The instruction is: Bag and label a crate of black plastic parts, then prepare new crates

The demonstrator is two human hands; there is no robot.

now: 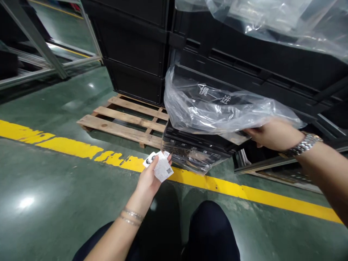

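Note:
Several small white paper labels (163,169) are pinched in my left hand (149,177); one bears a square printed code and another a dark round mark. My right hand (272,134) grips the lower edge of a clear plastic bag (185,112) that hangs over a black crate with white characters. Its fingertips are partly hidden behind the plastic. Under the lifted film sits a lower black crate (195,154), wrapped in clear plastic too, its front facing me.
Black crates (130,47) stand stacked on a wooden pallet (122,127). A yellow floor line (223,185) runs in front of my knees. Metal frames (49,54) stand at the left, with another frame at the right. More clear film (272,21) hangs above.

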